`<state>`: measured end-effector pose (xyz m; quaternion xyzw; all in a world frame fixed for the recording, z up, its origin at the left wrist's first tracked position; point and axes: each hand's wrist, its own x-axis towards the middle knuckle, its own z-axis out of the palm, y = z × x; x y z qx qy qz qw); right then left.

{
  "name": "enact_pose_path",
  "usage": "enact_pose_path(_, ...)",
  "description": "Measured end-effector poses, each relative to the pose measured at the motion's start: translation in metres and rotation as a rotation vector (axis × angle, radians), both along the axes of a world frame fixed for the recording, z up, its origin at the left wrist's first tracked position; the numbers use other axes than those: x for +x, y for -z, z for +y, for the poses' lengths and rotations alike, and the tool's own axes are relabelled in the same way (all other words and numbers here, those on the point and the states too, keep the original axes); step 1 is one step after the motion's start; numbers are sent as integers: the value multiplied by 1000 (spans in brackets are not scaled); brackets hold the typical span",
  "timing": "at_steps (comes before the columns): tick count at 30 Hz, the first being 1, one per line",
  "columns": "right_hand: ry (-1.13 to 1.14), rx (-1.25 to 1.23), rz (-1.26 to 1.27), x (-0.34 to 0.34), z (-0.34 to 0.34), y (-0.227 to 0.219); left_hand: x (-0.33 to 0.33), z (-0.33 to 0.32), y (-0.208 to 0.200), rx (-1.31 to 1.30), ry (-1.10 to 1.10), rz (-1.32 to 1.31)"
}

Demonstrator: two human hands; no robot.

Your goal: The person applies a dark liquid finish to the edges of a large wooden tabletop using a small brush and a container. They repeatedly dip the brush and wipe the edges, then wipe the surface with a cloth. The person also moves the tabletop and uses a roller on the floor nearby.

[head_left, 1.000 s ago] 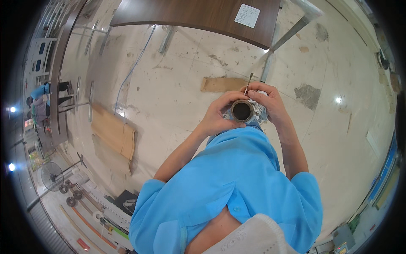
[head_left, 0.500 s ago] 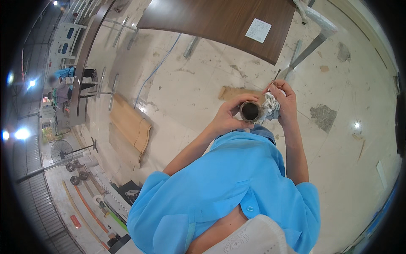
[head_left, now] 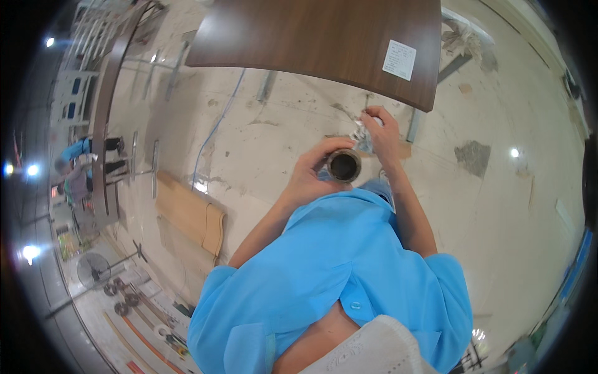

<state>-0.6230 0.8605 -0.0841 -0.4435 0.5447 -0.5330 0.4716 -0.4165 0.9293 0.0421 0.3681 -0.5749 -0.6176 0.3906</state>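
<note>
In the head view, the left hand was curled round a brown round open-mouthed container, which stood in front of the blue-shirted torso, its dark mouth facing up. The right hand, ahead and to the right, pinched a thin dark stick-like tool; a crumpled whitish cloth seemed bunched beneath its fingers, though blur obscured this. Beyond lay a dark-brown wooden tabletop bearing a white rectangular paper sheet.
</note>
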Motion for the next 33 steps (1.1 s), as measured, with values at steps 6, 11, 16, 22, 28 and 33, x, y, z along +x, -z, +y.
enact_pose_path(6, 226, 53, 27, 49, -4, 1, 51, -40, -2, 50, 131, -21)
enact_pose_path(11, 336, 75, 100, 60, -14, 1, 63, -63, 1, 16, 241, -71)
enact_pose_path(16, 426, -55, 218, 71, -31, 12, 59, -70, 2, 22, 307, 4)
enact_pose_path(22, 693, 13, 334, 39, -28, 18, 63, -81, 4, -36, 360, -15)
enact_pose_path(28, 638, -88, 425, 40, -33, 24, 63, -85, 7, 26, 370, -4)
enact_pose_path(33, 675, -31, 402, 46, -35, 29, 60, -83, 7, 21, 391, 7)
